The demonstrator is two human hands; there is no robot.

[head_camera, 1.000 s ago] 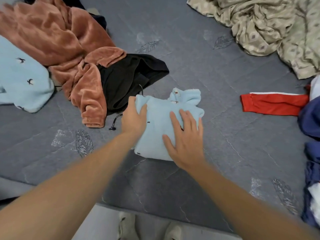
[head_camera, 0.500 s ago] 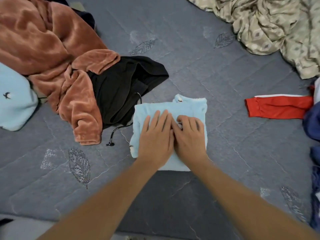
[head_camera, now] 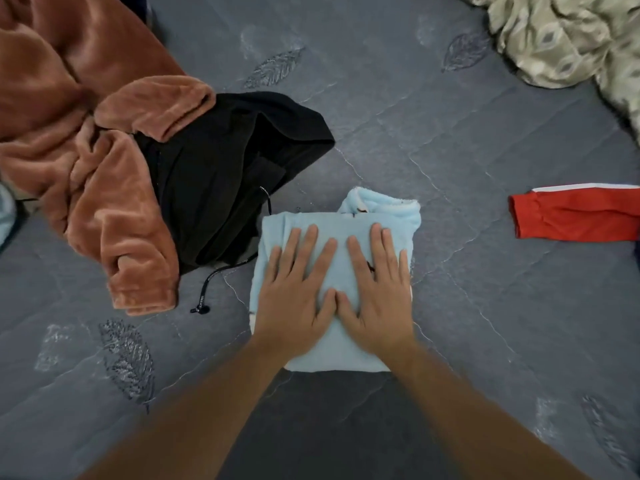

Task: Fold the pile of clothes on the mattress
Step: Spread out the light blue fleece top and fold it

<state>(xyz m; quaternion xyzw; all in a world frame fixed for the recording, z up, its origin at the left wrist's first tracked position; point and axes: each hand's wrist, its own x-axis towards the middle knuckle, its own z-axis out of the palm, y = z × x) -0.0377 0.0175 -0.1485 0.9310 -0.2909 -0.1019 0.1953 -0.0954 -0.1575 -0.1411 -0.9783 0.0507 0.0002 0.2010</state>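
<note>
Hands: left hand (head_camera: 298,295) and right hand (head_camera: 375,294) lay flat, fingers (head_camera: 309,242) straight and spread, gripping nothing, thumbs touching.
Garment: folded pale-blue fleece top (head_camera: 337,258) lay pressed beneath both palms on the grey quilted mattress (head_camera: 485,306).
Pile: black drawstring garment (head_camera: 228,174) just left; rust plush robe (head_camera: 86,140) beyond.

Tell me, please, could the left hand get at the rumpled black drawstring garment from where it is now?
Probably yes. The left hand lies flat on the folded light-blue fleece, and the rumpled black drawstring garment sits just beside it on the grey mattress, with nothing between.
</note>
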